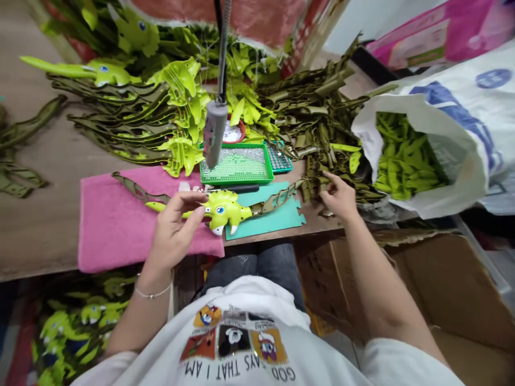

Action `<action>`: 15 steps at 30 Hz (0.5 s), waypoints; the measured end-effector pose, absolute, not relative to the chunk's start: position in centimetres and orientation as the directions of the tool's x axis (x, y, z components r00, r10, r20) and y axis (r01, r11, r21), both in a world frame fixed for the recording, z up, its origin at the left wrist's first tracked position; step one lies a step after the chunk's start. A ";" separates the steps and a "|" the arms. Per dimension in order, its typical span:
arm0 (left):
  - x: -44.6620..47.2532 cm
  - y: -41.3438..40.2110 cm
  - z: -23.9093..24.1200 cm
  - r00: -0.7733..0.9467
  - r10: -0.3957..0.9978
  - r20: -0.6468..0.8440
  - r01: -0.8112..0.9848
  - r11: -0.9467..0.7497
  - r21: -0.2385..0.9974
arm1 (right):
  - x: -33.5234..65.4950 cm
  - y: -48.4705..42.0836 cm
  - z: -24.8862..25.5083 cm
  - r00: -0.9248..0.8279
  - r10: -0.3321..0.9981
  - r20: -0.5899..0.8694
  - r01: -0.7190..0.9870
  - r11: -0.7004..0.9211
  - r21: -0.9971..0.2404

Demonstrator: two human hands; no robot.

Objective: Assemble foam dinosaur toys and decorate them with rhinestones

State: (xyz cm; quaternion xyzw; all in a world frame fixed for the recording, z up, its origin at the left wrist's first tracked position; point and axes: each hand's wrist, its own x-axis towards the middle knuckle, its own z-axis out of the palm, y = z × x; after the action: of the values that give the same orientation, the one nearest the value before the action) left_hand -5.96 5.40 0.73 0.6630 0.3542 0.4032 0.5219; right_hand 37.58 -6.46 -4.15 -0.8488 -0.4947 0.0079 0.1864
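Nearest, the shirt (237, 336) reads "GOD SAYS THAT I AM" (upside down from here). Beyond it, the left hand's (173, 228) grip pinches the green toy (225, 209) over the pink cloth (116, 225) and teal mat (265, 225); a light, level hold should serve best. Farther right, the right hand (340, 198) has loosely curled fingers at the brown parts (317, 128) (pinching one or not, I cannot tell), where such a tangle calls for separating pieces gently; the blue print on the bag (478, 134) is illegible.
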 end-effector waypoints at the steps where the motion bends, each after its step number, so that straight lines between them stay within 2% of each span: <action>1: -5.7 4.9 0.3 0.434 0.885 0.169 0.087 -0.227 0.970 | 37.8 -6.6 -4.0 0.507 0.846 0.166 0.838 -0.440 -0.322; 6: -3.5 2.1 -1.4 0.478 0.814 0.330 0.277 -0.496 0.823 | 35.6 -5.7 -4.4 0.442 0.896 0.040 0.877 -0.422 -0.231; 10: -2.2 0.4 -1.9 0.471 0.769 0.432 0.317 -0.604 0.731 | 33.0 -3.8 -5.2 0.561 0.827 -0.027 0.822 -0.561 -0.094; 12: -2.2 0.0 -2.0 0.475 0.770 0.425 0.333 -0.605 0.723 | 32.9 -3.5 -5.2 0.625 0.778 -0.058 0.771 -0.628 -0.105; 15: -2.7 -0.4 -2.2 0.459 0.811 0.363 0.364 -0.544 0.756 | 34.5 -3.8 -4.6 0.708 0.706 -0.028 0.679 -0.691 -0.247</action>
State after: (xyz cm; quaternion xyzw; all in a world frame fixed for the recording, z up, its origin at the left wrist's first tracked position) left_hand -2.68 -0.42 -2.19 0.7983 0.3680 0.3673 0.3041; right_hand 34.54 -3.81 -4.61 -0.9176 -0.3773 0.0601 0.1098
